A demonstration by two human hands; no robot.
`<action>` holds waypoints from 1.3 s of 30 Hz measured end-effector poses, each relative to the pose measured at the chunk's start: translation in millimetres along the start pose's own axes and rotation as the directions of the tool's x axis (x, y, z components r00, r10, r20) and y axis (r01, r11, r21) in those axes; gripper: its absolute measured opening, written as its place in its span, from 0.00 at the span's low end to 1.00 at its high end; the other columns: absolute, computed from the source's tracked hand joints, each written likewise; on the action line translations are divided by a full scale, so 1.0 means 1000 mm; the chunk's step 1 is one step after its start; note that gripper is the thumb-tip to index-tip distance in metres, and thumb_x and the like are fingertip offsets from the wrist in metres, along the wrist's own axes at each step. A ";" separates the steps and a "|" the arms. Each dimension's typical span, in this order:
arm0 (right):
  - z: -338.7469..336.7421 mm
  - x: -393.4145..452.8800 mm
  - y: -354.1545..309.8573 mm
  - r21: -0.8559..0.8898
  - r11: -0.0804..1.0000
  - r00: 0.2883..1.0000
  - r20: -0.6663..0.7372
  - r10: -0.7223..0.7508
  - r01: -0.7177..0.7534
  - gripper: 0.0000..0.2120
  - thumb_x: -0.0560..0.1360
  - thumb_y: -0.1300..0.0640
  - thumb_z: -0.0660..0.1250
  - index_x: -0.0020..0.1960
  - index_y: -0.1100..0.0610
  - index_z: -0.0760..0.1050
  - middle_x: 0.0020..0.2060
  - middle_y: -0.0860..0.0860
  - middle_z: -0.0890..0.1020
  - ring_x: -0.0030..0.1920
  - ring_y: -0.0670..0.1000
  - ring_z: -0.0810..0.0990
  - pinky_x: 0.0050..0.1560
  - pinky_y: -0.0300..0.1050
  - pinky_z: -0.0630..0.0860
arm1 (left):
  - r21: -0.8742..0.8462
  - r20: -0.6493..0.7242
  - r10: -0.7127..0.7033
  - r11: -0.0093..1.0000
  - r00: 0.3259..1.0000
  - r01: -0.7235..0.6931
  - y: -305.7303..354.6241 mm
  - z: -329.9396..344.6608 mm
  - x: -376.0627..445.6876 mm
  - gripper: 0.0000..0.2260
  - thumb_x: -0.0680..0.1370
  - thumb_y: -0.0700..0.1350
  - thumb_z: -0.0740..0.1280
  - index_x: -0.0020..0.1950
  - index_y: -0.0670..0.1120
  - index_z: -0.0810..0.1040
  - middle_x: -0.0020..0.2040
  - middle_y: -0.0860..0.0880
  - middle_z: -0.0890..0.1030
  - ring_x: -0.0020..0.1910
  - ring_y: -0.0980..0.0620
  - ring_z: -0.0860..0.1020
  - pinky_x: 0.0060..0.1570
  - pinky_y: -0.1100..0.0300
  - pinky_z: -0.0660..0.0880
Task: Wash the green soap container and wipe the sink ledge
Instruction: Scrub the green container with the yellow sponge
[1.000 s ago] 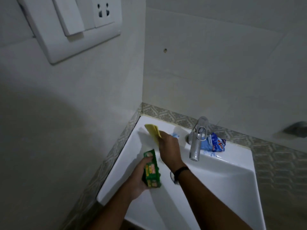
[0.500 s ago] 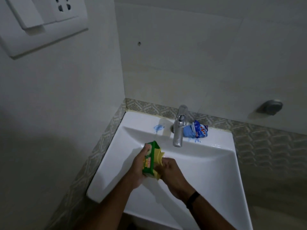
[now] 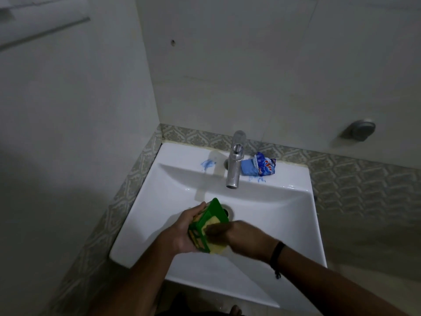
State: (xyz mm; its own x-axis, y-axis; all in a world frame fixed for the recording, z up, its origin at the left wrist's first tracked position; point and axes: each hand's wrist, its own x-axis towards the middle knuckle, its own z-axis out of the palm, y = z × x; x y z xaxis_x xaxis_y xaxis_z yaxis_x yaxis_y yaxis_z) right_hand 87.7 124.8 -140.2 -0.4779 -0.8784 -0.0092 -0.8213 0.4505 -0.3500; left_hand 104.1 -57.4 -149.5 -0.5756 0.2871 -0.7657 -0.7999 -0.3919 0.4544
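From the head camera, the left hand (image 3: 182, 233) holds the green soap container (image 3: 208, 221) tilted over the basin of the white sink (image 3: 262, 224), its fingers wrapped around the container's outer side with the thumb near the upper corner. The right hand (image 3: 241, 236) has its fingers curled down into the container, pressing a yellow sponge (image 3: 217, 246) against its inside; the sponge shows at the container's lower edge and beneath the fingers. A black wristband (image 3: 276, 250) sits on the right wrist. Just beyond the fingers, the dark drain hole (image 3: 226, 212) lies partly hidden behind the container. Farther past the fingers, the chrome tap (image 3: 234, 163) rises from the sink ledge (image 3: 182, 153). On the ledge, left of the tap, are blue smears (image 3: 207, 164); right of the tap, just beside it, lies a crumpled blue sachet (image 3: 259, 167) with more blue marks below it. A patterned tile border (image 3: 341, 174) frames the sink.
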 end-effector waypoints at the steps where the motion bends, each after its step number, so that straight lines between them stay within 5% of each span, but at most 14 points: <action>1: -0.006 0.003 0.009 0.012 0.996 0.995 -0.017 0.094 -0.094 0.23 0.73 0.73 0.61 0.66 0.62 0.73 0.65 0.59 0.75 0.63 0.59 0.75 0.62 0.52 0.73 | 0.008 -0.006 -0.003 1.000 1.000 0.003 0.000 0.001 0.000 0.22 0.75 0.60 0.62 0.43 0.44 0.87 0.43 0.40 0.85 0.45 0.42 0.79 0.48 0.50 0.74; 3: -0.009 0.009 0.012 0.007 0.983 0.983 0.007 0.183 -0.183 0.23 0.73 0.73 0.59 0.66 0.62 0.73 0.64 0.60 0.76 0.62 0.61 0.76 0.61 0.52 0.73 | 0.006 0.000 0.000 1.000 1.000 0.000 0.003 0.002 0.002 0.22 0.75 0.59 0.63 0.43 0.43 0.87 0.44 0.40 0.84 0.45 0.41 0.79 0.49 0.49 0.74; 7: 0.005 0.008 -0.007 0.044 0.998 0.998 0.042 -0.037 0.036 0.22 0.69 0.75 0.62 0.60 0.62 0.78 0.57 0.61 0.81 0.54 0.61 0.81 0.52 0.50 0.77 | -0.003 -0.002 0.006 1.000 1.000 -0.006 0.007 0.002 0.003 0.21 0.76 0.58 0.63 0.40 0.44 0.87 0.42 0.42 0.85 0.44 0.44 0.79 0.49 0.52 0.75; 11: 0.003 0.014 0.024 -0.002 0.973 0.973 -0.020 0.229 -0.229 0.23 0.70 0.72 0.60 0.62 0.58 0.77 0.58 0.58 0.80 0.55 0.58 0.80 0.55 0.48 0.76 | 0.002 -0.006 0.013 1.000 1.000 -0.013 0.005 0.005 0.008 0.21 0.76 0.59 0.63 0.47 0.44 0.86 0.45 0.40 0.85 0.46 0.42 0.79 0.50 0.49 0.75; 15: 0.008 0.017 -0.013 0.425 0.888 0.971 -0.068 0.228 -0.178 0.12 0.71 0.71 0.63 0.47 0.63 0.83 0.46 0.59 0.84 0.46 0.57 0.81 0.49 0.47 0.77 | -0.011 -0.026 0.076 0.997 0.997 -0.076 0.010 0.006 0.017 0.19 0.76 0.58 0.64 0.49 0.43 0.83 0.42 0.42 0.84 0.40 0.45 0.80 0.44 0.56 0.77; 17: 0.006 0.017 -0.005 0.731 0.608 0.833 -0.099 0.545 -0.311 0.08 0.73 0.67 0.64 0.45 0.64 0.83 0.42 0.58 0.85 0.44 0.56 0.83 0.48 0.50 0.80 | -0.023 -0.012 0.104 0.994 0.995 -0.104 0.007 0.010 0.020 0.20 0.77 0.59 0.63 0.51 0.43 0.82 0.44 0.41 0.83 0.41 0.45 0.80 0.44 0.54 0.77; 19: 0.008 0.025 0.012 0.932 0.147 0.505 0.044 0.862 -0.333 0.08 0.75 0.65 0.64 0.42 0.65 0.81 0.40 0.61 0.84 0.43 0.62 0.83 0.46 0.59 0.81 | -0.012 0.006 0.133 0.991 0.991 -0.133 0.000 0.022 0.023 0.23 0.78 0.61 0.60 0.51 0.43 0.83 0.46 0.40 0.83 0.42 0.43 0.80 0.44 0.53 0.77; 21: 0.012 0.036 0.011 0.956 0.016 0.359 0.094 0.929 -0.292 0.08 0.74 0.65 0.63 0.40 0.65 0.80 0.39 0.62 0.84 0.44 0.65 0.83 0.46 0.60 0.81 | -0.016 -0.015 0.183 0.983 0.983 -0.183 -0.002 0.032 0.026 0.22 0.79 0.60 0.58 0.50 0.45 0.83 0.44 0.41 0.83 0.42 0.44 0.80 0.45 0.53 0.77; 27: -0.002 0.017 -0.003 0.947 0.104 0.725 0.159 0.670 -0.304 0.08 0.73 0.71 0.63 0.46 0.70 0.81 0.40 0.62 0.84 0.40 0.58 0.83 0.43 0.48 0.81 | 0.110 -0.094 0.310 0.948 0.946 -0.299 0.004 0.026 0.030 0.20 0.79 0.60 0.58 0.48 0.47 0.82 0.44 0.44 0.84 0.42 0.47 0.80 0.49 0.55 0.75; 31: -0.004 0.029 0.008 0.952 0.008 0.429 0.130 0.894 -0.305 0.12 0.70 0.74 0.57 0.35 0.67 0.77 0.29 0.59 0.79 0.29 0.57 0.76 0.24 0.42 0.71 | 0.086 0.031 0.272 0.958 0.962 -0.274 -0.007 0.037 0.028 0.22 0.81 0.58 0.56 0.55 0.44 0.81 0.44 0.42 0.84 0.40 0.46 0.81 0.41 0.56 0.79; 33: 0.003 0.035 0.002 0.963 0.050 0.403 0.064 0.913 -0.266 0.10 0.68 0.73 0.59 0.39 0.66 0.78 0.35 0.61 0.82 0.36 0.61 0.82 0.32 0.51 0.81 | 0.000 0.023 0.285 0.959 0.958 -0.285 -0.003 0.036 0.027 0.20 0.81 0.58 0.56 0.53 0.45 0.81 0.44 0.44 0.84 0.42 0.47 0.81 0.42 0.56 0.77; 35: 0.008 0.031 -0.011 0.941 0.199 0.574 -0.007 0.819 -0.272 0.07 0.72 0.68 0.63 0.45 0.64 0.79 0.41 0.61 0.83 0.43 0.59 0.83 0.45 0.54 0.82 | -0.099 -0.013 0.308 0.946 0.951 -0.308 0.005 0.029 0.027 0.21 0.80 0.60 0.57 0.51 0.46 0.82 0.43 0.45 0.85 0.43 0.47 0.81 0.44 0.54 0.76; 37: 0.003 0.022 -0.015 0.815 0.474 0.739 -0.087 0.668 -0.332 0.04 0.73 0.63 0.66 0.39 0.59 0.76 0.35 0.57 0.80 0.37 0.50 0.80 0.41 0.46 0.78 | -0.123 -0.033 0.305 0.944 0.952 -0.307 0.008 0.023 0.027 0.21 0.79 0.61 0.58 0.48 0.46 0.83 0.42 0.45 0.85 0.41 0.47 0.82 0.44 0.54 0.76; 39: -0.003 0.020 -0.010 0.625 0.687 0.791 -0.175 0.586 -0.370 0.14 0.71 0.64 0.69 0.33 0.51 0.69 0.29 0.47 0.74 0.31 0.41 0.74 0.34 0.32 0.68 | -0.116 -0.029 0.258 0.959 0.966 -0.259 0.005 0.024 0.027 0.22 0.79 0.61 0.58 0.47 0.46 0.84 0.43 0.44 0.85 0.43 0.46 0.82 0.46 0.52 0.76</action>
State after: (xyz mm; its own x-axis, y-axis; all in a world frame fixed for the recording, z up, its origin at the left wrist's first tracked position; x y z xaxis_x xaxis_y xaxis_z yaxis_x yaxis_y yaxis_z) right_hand 85.8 103.2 -134.3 -0.9139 -0.4031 -0.0482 -0.1925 0.5347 -0.8228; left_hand 80.5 -30.8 -157.3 -0.7572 0.1511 -0.6355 -0.5981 -0.5515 0.5815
